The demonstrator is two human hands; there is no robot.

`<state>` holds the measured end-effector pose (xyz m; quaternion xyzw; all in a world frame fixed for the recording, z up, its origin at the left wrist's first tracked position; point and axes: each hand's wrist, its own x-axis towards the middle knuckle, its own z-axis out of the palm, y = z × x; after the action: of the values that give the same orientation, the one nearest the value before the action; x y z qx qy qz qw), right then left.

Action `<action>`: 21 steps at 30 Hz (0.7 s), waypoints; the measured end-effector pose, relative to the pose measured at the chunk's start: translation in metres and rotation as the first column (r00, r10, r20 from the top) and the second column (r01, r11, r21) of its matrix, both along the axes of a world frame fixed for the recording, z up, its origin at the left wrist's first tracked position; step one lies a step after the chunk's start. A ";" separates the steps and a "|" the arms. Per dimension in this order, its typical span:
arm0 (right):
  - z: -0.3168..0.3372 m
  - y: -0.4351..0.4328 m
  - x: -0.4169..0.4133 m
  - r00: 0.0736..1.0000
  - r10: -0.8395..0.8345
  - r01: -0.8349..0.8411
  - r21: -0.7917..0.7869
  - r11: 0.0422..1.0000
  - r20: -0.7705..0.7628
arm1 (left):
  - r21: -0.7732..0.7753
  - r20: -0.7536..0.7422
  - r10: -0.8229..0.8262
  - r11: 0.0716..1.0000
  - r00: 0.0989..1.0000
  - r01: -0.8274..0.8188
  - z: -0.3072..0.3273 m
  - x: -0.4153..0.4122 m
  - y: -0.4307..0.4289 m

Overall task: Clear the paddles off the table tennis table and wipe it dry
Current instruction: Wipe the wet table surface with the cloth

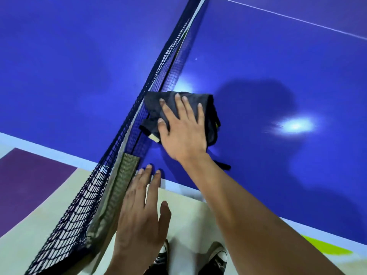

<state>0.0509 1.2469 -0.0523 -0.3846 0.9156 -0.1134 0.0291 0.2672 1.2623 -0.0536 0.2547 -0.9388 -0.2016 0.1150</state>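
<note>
Right hand (182,126): palm down, fingers straight and spread, thumb out to left, pressing flat. Right forearm (248,205) bare, stretched forward from lower right. Left hand (139,211): nearer body, palm down, fingers straight and close together, thumb apart to right, holding nothing.

No legible text, brand, number or sign observed anywhere in view. The one candidate is a small pale tag (154,138) at the edge of the dark cloth (151,104) lying on the table (258,56). Any print on it is too small and blurred to read.
</note>
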 end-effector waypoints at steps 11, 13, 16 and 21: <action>-0.001 0.016 0.021 0.999 -0.001 0.003 -0.053 0.999 0.043 | -0.114 0.097 0.042 0.993 0.994 -0.031 -0.001 0.007 0.011; -0.002 0.044 0.015 0.998 -0.032 0.034 -0.044 0.998 0.047 | -0.071 0.102 0.059 0.996 0.993 -0.051 0.000 0.006 0.017; -0.002 0.100 -0.008 0.993 -0.108 0.109 -0.036 0.993 0.041 | -0.034 0.111 0.021 0.999 0.994 -0.018 0.001 0.004 0.044; -0.002 0.227 -0.043 0.955 -0.296 0.296 -0.050 0.954 0.023 | -0.047 0.143 -0.104 0.993 0.984 0.112 0.004 0.001 0.107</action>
<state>0.0078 1.4737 -0.0546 -0.2429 0.9593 -0.1437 0.0085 0.2677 1.3691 -0.0499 0.2138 -0.9621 -0.1632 0.0444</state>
